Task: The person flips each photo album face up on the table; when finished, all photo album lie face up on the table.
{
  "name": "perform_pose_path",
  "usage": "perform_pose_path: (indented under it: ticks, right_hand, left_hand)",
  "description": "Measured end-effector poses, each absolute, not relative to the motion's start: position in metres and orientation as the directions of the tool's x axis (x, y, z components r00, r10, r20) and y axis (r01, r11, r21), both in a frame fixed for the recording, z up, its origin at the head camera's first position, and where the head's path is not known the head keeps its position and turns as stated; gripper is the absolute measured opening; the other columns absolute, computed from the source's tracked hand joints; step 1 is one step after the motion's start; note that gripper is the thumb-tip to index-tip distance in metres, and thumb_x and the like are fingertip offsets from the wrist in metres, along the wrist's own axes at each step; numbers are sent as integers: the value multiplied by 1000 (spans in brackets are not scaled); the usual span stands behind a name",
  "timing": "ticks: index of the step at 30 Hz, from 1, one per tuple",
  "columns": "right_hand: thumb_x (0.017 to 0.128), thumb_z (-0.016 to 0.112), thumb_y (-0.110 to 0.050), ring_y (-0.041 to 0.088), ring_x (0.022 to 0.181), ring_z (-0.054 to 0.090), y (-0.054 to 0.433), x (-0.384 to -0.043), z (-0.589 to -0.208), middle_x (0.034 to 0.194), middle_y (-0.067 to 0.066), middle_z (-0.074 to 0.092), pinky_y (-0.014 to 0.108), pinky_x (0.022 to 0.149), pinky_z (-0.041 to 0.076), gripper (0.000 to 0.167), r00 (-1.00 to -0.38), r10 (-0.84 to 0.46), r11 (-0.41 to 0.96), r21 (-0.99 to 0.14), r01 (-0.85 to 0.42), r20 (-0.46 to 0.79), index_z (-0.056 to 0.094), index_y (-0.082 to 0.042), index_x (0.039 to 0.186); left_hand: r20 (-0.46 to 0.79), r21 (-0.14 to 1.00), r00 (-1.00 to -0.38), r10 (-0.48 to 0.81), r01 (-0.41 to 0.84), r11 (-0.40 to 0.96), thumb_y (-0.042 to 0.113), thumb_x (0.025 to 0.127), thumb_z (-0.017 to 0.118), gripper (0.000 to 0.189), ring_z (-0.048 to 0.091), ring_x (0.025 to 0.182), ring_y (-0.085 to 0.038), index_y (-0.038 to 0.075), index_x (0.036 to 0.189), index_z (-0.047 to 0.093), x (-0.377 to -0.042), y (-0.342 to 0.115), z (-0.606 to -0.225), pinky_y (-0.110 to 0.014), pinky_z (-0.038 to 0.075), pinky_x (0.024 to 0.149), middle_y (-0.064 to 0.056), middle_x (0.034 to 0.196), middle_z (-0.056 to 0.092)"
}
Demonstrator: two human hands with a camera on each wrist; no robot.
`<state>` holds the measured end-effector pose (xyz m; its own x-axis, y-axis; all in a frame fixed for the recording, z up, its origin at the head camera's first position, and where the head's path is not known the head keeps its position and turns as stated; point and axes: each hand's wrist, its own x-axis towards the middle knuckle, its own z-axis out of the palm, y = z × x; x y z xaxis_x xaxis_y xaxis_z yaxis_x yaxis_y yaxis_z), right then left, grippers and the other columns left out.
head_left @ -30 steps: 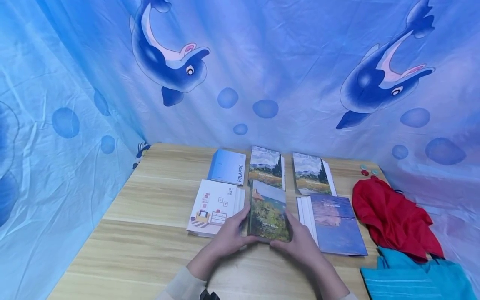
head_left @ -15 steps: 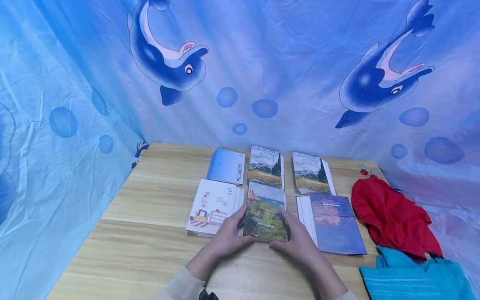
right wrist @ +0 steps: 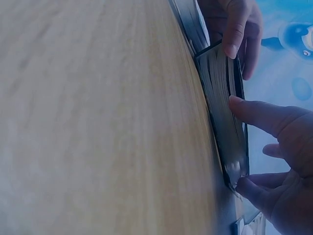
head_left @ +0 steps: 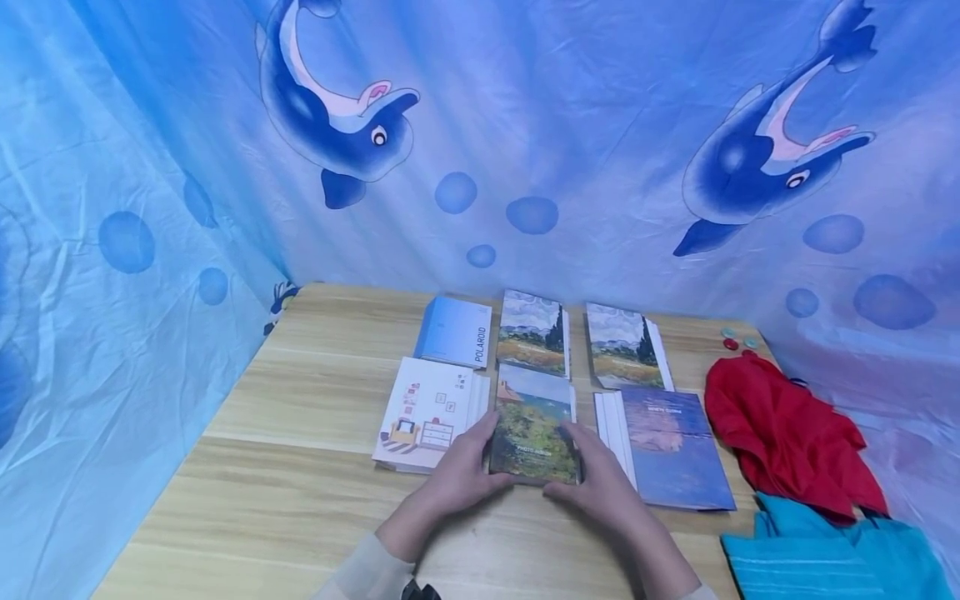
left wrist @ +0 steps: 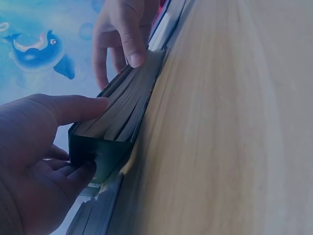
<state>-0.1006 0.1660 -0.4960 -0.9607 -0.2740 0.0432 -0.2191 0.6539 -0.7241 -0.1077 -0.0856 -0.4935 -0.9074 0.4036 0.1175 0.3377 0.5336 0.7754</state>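
Observation:
In the head view, a photo album [head_left: 532, 417] with a painted garden and sea cover lies in the front middle of the group on the table. My left hand [head_left: 459, 468] grips its left side, thumb along the near edge. On the opposite side my right hand [head_left: 596, 475] holds it the same way. The left wrist view has the album's page edges [left wrist: 132, 98] facing me, with the left thumb on them and fingers at the dark green spine [left wrist: 105, 152]. From the right wrist, the right thumb and fingertips touch the album's page block [right wrist: 220, 93].
A white illustrated album [head_left: 431, 417] and a blue Polaroid album [head_left: 455, 332] lie to the left. Two cypress-landscape albums [head_left: 531, 333] sit behind. A purple-blue album [head_left: 675, 450] is at right, near red cloth [head_left: 787, 433], teal cloth [head_left: 832, 558] and small discs [head_left: 730, 343].
Both hands have shifted the garden-cover album slightly left and straightened it, and a strip of its white pages now shows on the right. Over the last half second it has hardly moved.

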Motion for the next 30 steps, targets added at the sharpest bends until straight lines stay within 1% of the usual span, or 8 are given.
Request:
perform_pose_path:
  ticks: [5, 10, 12, 18, 23, 26, 30]
  right_hand:
    - [70, 93, -34, 39, 141, 41, 166, -101, -496, 153, 18, 45, 58, 116, 32, 100, -960, -280, 661, -720, -210, 22, 42, -7, 153]
    - [70, 92, -39, 40, 141, 40, 169, -100, -496, 155, 19, 43, 59, 116, 32, 102, -963, -269, 667, -719, -194, 10, 42, -9, 154]
    - [71, 92, -42, 41, 142, 39, 170, -100, -496, 155, 20, 42, 61, 116, 31, 102, -964, -266, 672, -714, -197, 16, 42, -10, 154]
    - [72, 89, -48, 41, 142, 39, 180, -98, -497, 157, 18, 40, 62, 115, 30, 104, -965, -253, 684, -692, -233, 75, 40, -10, 155]
    - [75, 88, -45, 39, 142, 40, 190, -95, -493, 156, 17, 42, 63, 114, 31, 100, -960, -254, 671, -692, -265, 122, 40, -9, 155]
    - [78, 88, -39, 40, 142, 38, 197, -93, -489, 155, 18, 42, 63, 114, 32, 95, -964, -240, 674, -695, -252, 117, 40, -9, 154]
    - [82, 86, -34, 42, 144, 35, 208, -89, -483, 157, 17, 40, 66, 113, 32, 89, -977, -202, 696, -691, -195, 72, 39, -11, 155]
  left_hand:
    - [107, 772, -913, 394, 326, 545, 23, 77, 88, 104, 32, 147, -38, -5, 157, 27, -106, -86, -493, -48, 29, 119, -24, 162, 25]
    - [59, 777, -921, 386, 285, 561, 31, 81, 85, 104, 20, 151, -36, 2, 160, 23, -105, -84, -493, -49, 25, 121, -21, 167, 9]
    - [56, 781, -923, 381, 278, 560, 33, 83, 83, 102, 17, 152, -35, 4, 160, 23, -104, -83, -492, -48, 24, 121, -18, 168, 6]
    - [125, 766, -918, 377, 330, 551, 37, 88, 78, 90, 17, 153, -30, 4, 158, 31, -106, -81, -489, -49, 23, 122, -11, 169, 10]
    - [192, 749, -902, 388, 390, 536, 35, 89, 78, 83, 17, 153, -28, 6, 156, 37, -109, -79, -490, -48, 22, 122, -12, 168, 16]
    - [226, 739, -888, 401, 425, 522, 32, 89, 77, 80, 20, 153, -29, 5, 154, 40, -111, -76, -490, -48, 23, 122, -14, 166, 22]
    - [250, 726, -874, 417, 454, 517, 29, 90, 77, 77, 23, 151, -32, 4, 153, 41, -113, -71, -490, -51, 23, 122, -16, 164, 27]
